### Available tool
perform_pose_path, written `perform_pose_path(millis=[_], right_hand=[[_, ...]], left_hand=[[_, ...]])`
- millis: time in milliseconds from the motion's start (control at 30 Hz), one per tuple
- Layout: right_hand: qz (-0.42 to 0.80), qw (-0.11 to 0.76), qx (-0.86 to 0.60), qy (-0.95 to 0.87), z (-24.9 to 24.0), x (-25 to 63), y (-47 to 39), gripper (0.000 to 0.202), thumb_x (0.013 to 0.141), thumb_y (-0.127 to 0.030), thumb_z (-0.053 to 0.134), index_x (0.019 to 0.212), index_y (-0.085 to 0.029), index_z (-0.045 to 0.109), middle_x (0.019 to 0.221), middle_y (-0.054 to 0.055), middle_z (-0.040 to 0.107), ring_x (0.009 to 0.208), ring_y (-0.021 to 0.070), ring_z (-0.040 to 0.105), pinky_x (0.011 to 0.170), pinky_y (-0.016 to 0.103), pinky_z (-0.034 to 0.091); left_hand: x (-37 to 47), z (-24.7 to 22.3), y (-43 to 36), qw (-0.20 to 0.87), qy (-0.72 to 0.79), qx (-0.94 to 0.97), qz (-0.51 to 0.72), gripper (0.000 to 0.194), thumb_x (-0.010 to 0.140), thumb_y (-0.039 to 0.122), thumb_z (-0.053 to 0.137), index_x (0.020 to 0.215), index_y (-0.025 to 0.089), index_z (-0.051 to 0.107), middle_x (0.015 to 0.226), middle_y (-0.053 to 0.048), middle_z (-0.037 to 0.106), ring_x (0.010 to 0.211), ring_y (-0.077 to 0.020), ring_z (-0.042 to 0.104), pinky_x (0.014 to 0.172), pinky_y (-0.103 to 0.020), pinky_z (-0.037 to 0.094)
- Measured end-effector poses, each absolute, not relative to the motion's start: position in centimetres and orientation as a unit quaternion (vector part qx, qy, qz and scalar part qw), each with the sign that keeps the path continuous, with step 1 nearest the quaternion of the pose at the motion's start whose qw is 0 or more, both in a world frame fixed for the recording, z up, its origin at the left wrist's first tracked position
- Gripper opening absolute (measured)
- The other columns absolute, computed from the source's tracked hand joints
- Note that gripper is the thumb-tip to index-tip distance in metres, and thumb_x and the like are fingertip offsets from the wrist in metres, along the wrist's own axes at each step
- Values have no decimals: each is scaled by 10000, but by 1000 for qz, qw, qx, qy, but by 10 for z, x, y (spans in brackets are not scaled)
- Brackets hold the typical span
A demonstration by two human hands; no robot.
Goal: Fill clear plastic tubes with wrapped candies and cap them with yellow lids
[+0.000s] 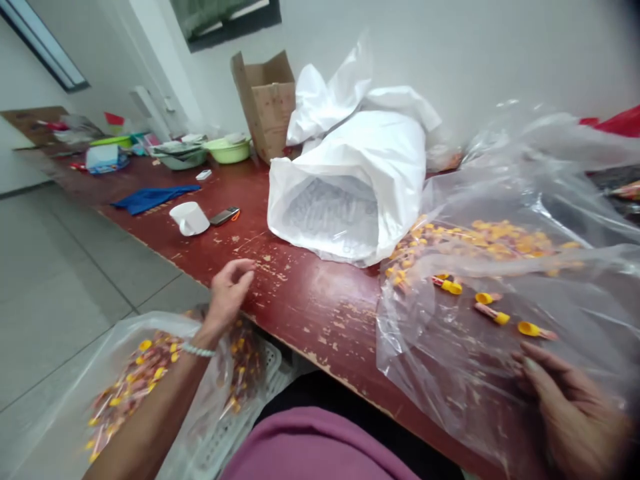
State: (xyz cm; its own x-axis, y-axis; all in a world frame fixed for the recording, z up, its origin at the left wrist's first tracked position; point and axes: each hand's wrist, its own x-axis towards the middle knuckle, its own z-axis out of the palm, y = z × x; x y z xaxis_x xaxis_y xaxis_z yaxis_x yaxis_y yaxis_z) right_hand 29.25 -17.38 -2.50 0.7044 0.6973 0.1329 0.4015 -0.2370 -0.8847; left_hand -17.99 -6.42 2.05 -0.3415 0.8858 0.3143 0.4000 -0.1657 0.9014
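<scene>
Above the table's front edge is my left hand [231,290], its fingers curled with thumb and fingertips near each other; whether something small is between them I cannot make out. My right hand [570,407] hovers at the lower right over a clear plastic bag [425,340], fingers apart and holding nothing visible. Just beyond its fingertips lie several small tubes with yellow caps [493,313]. More yellow-capped pieces [510,237] are heaped inside the clear plastic. A white sack [395,153] lies with its mouth facing me, full of clear tubes [333,210].
The worn red table [310,293] also bears a white mug [190,219], a dark device [225,216], a blue cloth [153,198], green basins [229,151] and a cardboard box [273,110]. Below left, a lined crate [213,440] and bag hold yellow-capped pieces [135,380].
</scene>
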Motion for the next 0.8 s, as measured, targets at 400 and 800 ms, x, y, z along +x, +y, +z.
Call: perform_pose_path(millis=[400, 800], right_hand=[[137, 427, -789, -419, -31, 294, -180, 481, 728, -579, 500, 1040, -245, 647, 1010, 68, 697, 918, 275, 641, 851, 420, 488], [153, 438, -776, -427, -38, 296, -182, 467, 778, -547, 516, 1089, -223, 642, 1016, 62, 685, 882, 231, 626, 847, 374, 469]], left_hand=[[15, 2, 97, 97, 560, 794, 215, 338, 745, 44, 489, 1075, 65, 560, 1142, -203, 554, 1106, -315, 463, 950, -444, 351], [-19, 6, 68, 139, 561, 785, 224, 309, 778, 77, 471, 1064, 104, 584, 1015, -125, 590, 983, -234, 515, 915, -365, 388]])
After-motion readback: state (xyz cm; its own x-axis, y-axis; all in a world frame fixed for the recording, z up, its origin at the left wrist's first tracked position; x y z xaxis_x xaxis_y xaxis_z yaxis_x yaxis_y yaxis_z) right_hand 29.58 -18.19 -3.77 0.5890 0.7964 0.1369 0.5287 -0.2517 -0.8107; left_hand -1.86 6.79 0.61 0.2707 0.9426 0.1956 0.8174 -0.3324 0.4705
